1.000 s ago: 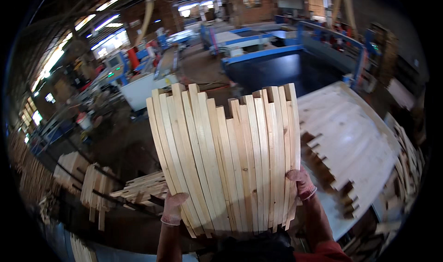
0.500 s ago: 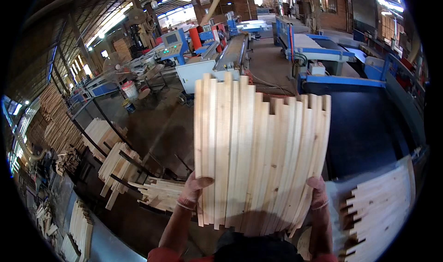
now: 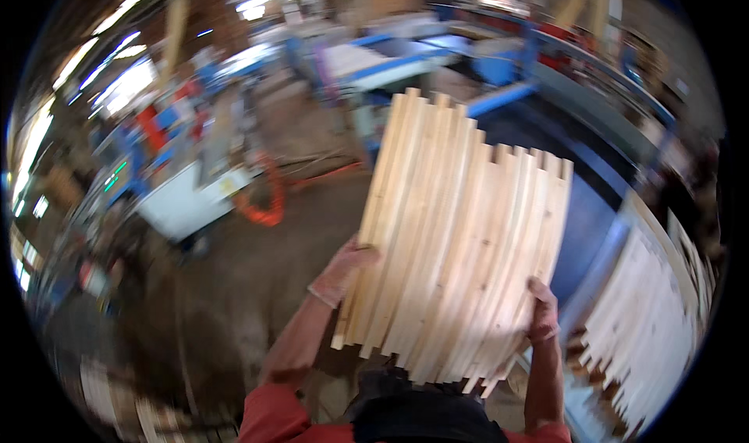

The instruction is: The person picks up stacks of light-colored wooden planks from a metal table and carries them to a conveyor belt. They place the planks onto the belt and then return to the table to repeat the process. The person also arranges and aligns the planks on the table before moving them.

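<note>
Between my two hands is a wide row of pale wooden strips [image 3: 460,248], pressed side by side, with stepped, uneven ends. My left hand [image 3: 344,271], in a pinkish work glove, clamps its left edge. The matching gloved right hand [image 3: 541,310] grips the right edge, thumb on the top face. The row is held up in front of me, its far end leaning to the left. Fingers under the wood are hidden. To the right lies another stack of jointed strips [image 3: 644,318] with the same stepped edge.
A machine with a dark belt [image 3: 581,209] and blue frame [image 3: 499,98] stands ahead to the right. At the left is a white machine cabinet [image 3: 191,205], with a coiled orange hose [image 3: 269,197] beside it. More strips [image 3: 109,392] sit blurred at lower left.
My view has swung to the right, shifting the machines leftward. Both hands still hold the strip row, which is now tilted. The belt machine and right-hand stack appear nearer the middle.
</note>
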